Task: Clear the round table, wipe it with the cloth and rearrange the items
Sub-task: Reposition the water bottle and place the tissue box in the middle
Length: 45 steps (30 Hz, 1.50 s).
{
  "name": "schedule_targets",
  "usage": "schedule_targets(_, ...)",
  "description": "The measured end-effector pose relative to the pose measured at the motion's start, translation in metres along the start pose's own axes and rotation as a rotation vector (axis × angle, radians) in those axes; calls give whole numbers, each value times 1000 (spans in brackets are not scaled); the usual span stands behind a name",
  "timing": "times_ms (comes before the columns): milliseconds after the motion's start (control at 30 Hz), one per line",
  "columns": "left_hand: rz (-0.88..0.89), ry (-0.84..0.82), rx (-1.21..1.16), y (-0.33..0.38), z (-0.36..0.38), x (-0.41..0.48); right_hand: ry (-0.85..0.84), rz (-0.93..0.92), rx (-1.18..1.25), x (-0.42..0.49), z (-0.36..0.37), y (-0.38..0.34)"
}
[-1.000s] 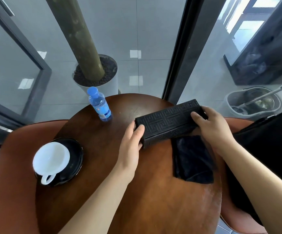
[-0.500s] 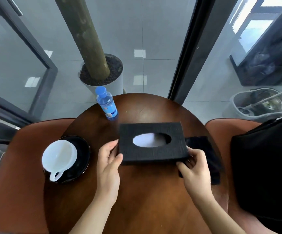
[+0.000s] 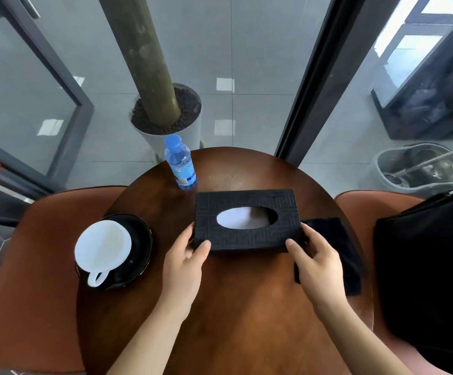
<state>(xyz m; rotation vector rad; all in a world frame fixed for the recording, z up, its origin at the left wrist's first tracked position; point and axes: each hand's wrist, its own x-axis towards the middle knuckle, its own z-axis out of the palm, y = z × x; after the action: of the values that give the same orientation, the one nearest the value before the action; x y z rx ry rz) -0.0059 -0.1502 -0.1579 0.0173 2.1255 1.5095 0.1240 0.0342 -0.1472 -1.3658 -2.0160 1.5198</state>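
Now flat on the round worktop (image 3: 247, 307), opening up, white tissue showing in the oval slot: the black tissue box (image 3: 247, 220), no longer tipped on edge as a second ago. Much the same as half a second back, only nearer the middle and squarer to the view. Left hand (image 3: 184, 262) at the box's near-left corner, thumb on the front face, fingers curled round the side; right hand (image 3: 317, 263) at the near-right corner, thumb on the front edge. Both grips closed on the box. Half hidden under the box's right end and the right hand, lying spread on the worktop near its right rim: the dark cloth (image 3: 341, 253), unmoved. Beyond the box on the far side, just apart from its back-left corner, upright: the blue-capped water bottle (image 3: 180, 165). On the left of the worktop, well apart from the box, unchanged: white cup (image 3: 103, 244) on black saucer (image 3: 141, 239), handle toward the viewer. Orange-brown chairs (image 3: 38, 253) on either side.
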Motion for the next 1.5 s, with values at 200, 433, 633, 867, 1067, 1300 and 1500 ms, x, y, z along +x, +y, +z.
schedule_targets(200,55,12,17,11,6,27,19,-17,-15,25,12,-10)
schedule_targets(433,78,14,104,18,11,55,3,-53,-125,54,17,-23)
schedule_targets(633,61,162,-3,26,23,65,14,-64,-118,72,25,-30)
schedule_targets(867,39,234,-107,28,31,78,9,-73,-119,91,32,-36)
schedule_targets(1067,40,271,-225,29,31,85,-4,-91,-130,102,37,-41)
schedule_targets(1300,39,299,-256,28,32,90,-8,-100,-119,107,40,-41)
schedule_targets(1500,28,352,-282,28,36,94,-13,-125,-133,110,41,-42)
